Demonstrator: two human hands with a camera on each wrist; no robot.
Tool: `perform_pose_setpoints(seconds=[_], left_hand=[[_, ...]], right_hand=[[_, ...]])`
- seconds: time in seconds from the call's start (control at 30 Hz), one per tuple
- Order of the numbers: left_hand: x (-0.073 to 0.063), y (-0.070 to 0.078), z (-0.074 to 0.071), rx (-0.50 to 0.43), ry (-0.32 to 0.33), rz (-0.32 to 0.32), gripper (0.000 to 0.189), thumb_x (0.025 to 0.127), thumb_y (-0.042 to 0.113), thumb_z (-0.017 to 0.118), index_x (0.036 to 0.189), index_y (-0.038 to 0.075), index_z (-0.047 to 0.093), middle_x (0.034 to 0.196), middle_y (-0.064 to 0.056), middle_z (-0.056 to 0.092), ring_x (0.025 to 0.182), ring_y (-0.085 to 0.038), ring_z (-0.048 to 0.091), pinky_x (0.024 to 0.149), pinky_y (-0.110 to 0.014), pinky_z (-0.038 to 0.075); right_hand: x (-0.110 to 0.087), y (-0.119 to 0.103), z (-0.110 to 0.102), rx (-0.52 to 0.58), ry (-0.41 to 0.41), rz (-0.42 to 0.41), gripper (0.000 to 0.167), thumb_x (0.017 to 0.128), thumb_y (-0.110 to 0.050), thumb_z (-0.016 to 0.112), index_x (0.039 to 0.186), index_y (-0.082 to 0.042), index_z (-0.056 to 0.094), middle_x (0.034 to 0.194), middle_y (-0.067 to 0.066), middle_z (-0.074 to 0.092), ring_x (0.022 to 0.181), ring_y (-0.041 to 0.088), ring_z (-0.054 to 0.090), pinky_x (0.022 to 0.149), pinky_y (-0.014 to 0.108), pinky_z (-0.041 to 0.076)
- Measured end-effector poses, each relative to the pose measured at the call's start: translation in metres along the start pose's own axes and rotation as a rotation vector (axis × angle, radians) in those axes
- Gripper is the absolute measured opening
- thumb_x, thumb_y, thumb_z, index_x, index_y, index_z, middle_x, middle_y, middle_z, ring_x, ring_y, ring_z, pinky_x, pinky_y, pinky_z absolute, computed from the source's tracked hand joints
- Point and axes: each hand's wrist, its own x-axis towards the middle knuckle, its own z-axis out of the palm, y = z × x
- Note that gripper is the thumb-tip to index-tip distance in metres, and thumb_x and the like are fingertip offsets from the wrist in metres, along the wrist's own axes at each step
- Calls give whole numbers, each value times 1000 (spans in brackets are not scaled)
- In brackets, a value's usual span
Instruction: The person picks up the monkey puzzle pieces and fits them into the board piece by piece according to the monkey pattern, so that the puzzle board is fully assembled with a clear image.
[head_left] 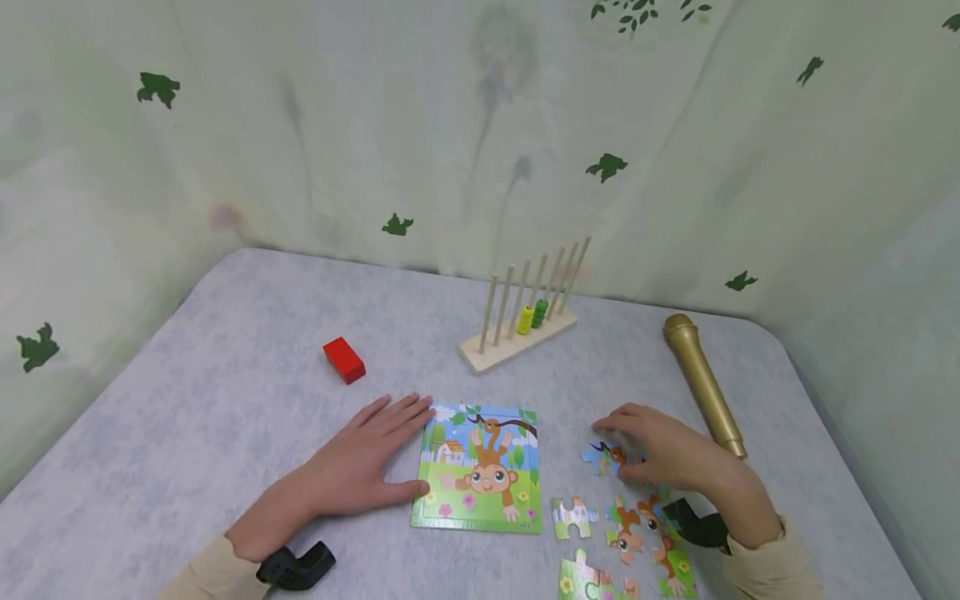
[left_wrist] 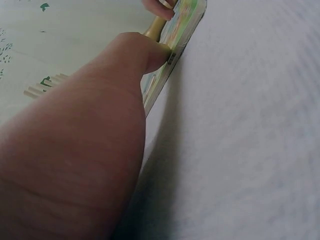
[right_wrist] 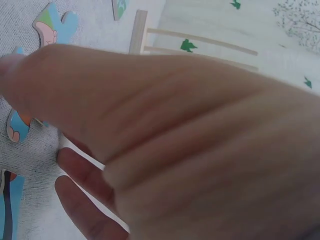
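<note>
A square monkey picture board (head_left: 480,467) lies on the table in front of me. My left hand (head_left: 367,467) lies beside it, fingers straight and spread, with the fingertips and thumb resting on its left edge. To the right, my right hand (head_left: 667,446) reaches over a jigsaw piece (head_left: 597,457) lying on the table. Its thumb is at the piece's right side and the other fingers are spread loosely above; contact is hard to tell. Nearer me lie a house piece (head_left: 572,518), a monkey-face piece (head_left: 626,546) and a grass piece (head_left: 576,577). Several more are partly hidden by the right hand.
A wooden peg stand (head_left: 491,357) with yellow beads (head_left: 526,320) and green beads (head_left: 540,313) stands at the back. A red block (head_left: 344,360) lies at the left. On the right is a gold microphone-shaped object (head_left: 703,383). A printed curtain (head_left: 337,125) hangs behind the table.
</note>
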Motion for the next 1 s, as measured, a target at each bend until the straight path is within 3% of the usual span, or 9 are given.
perform_pose_setpoints(seconds=[0.17, 0.4, 0.6, 1.0], left_hand=[[-1, 0, 0, -8, -12, -5, 93, 91, 73, 59, 162, 18, 36, 169, 4, 30, 158, -20, 23, 129, -45, 15], [1, 0, 0, -7, -6, -3, 92, 92, 73, 58, 163, 19, 34, 170, 4, 28, 159, -19, 22, 129, -45, 13], [0, 1, 0, -2, 33, 23, 90, 92, 69, 60, 160, 15, 39, 167, 0, 35, 157, -23, 28, 127, -50, 20], [0, 2, -2, 6, 24, 26, 89, 93, 70, 58, 161, 15, 38, 167, 0, 35, 156, -24, 28, 127, -52, 22]], right_hand=[[0, -1, 1, 8, -3, 3, 57, 84, -19, 87, 136, -12, 65, 126, 5, 62, 112, 24, 63, 88, 43, 57], [1, 1, 0, -39, 10, -30, 47, 84, -18, 86, 128, -13, 70, 109, -8, 65, 96, 11, 57, 81, 35, 54], [2, 0, 1, -61, 44, -48, 45, 84, -15, 85, 126, -14, 68, 104, -10, 64, 98, 13, 60, 83, 38, 55], [2, -5, 0, -99, 67, -24, 39, 86, -18, 84, 123, -17, 72, 112, -8, 69, 104, 17, 65, 86, 40, 57]])
